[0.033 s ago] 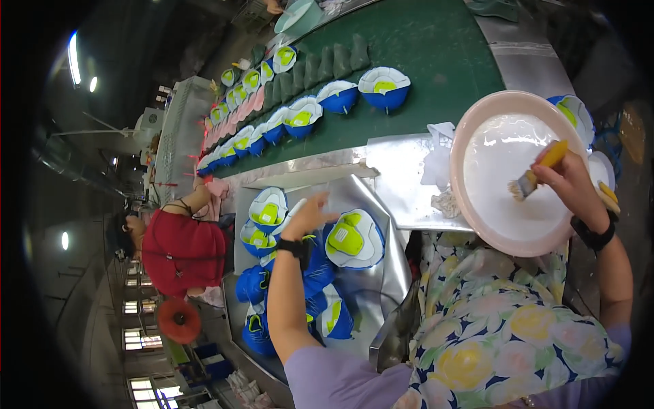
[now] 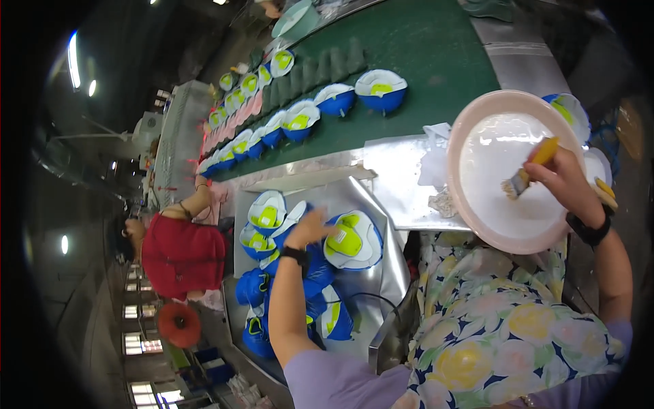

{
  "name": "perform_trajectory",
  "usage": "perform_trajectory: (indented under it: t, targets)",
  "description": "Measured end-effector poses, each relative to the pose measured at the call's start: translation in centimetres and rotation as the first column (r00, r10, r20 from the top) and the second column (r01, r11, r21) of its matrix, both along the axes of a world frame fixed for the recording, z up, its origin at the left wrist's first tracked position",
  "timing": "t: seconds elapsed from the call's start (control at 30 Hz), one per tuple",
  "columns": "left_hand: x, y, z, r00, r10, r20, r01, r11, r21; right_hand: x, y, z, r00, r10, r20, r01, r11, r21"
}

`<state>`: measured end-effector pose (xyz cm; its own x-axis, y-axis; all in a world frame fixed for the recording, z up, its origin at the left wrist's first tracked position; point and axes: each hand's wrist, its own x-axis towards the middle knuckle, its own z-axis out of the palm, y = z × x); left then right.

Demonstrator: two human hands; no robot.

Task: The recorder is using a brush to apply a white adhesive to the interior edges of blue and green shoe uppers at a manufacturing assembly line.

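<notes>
My right hand (image 2: 562, 178) grips the yellow handle of a flat paintbrush (image 2: 543, 151). The bristles hang over a wide pink basin (image 2: 464, 126) of white liquid (image 2: 487, 180). My left hand (image 2: 310, 228) is open, fingers stretched over a pile of blue shoe uppers in a metal tray (image 2: 371, 300). Beside its fingertips lies a sole-up shoe upper (image 2: 371, 242) with a white underside and a yellow-green middle; whether they touch is unclear. Another such upper (image 2: 267, 210) sits beyond the hand, and blue uppers (image 2: 253, 286) lie left of my forearm.
A green conveyor belt (image 2: 436, 61) carries rows of blue-and-white uppers (image 2: 381, 92) and dark foot-shaped pieces (image 2: 330, 63). A person in red (image 2: 184, 255) works at the left. A crumpled cloth (image 2: 443, 203) lies beside the basin. A teal bowl (image 2: 296, 20) stands at the far side.
My left hand has shifted slightly right and down, towards the large sole-up upper. My right hand and the brush have moved slightly left over the basin.
</notes>
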<state>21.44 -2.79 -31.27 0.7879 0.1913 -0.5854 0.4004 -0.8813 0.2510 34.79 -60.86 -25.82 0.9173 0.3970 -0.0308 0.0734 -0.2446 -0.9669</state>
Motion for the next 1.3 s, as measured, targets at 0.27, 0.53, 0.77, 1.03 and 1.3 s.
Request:
perform_trajectory:
  t: [0.27,0.53,0.77,1.03,1.3]
  targets:
    - [-1.9,-10.8,3.4,0.631,-0.035,0.775,-0.189,0.962,0.197,-1.3,4.1,-0.7,0.955,0.178,0.238,-0.154,0.981,-0.114]
    - [-5.6,-15.8,-1.5,0.791,-0.086,0.606,0.294,0.921,-0.254,-2.1,3.1,-0.5,0.932,0.248,0.264,-0.160,0.936,-0.313]
    - [0.9,-16.4,-2.0,0.636,-0.488,0.597,0.484,0.855,0.183,-2.7,3.7,-1.4,0.843,0.486,0.229,-0.368,0.833,-0.413]
    - [7.0,-16.4,5.8,0.920,0.345,0.188,-0.003,0.484,-0.875,1.5,-2.4,0.9,0.826,0.217,0.520,-0.036,0.941,-0.335]
    - [9.7,-27.3,7.7,0.967,0.250,-0.043,-0.089,0.178,-0.980,2.6,0.4,4.9,0.771,0.142,0.621,-0.264,0.958,0.109]
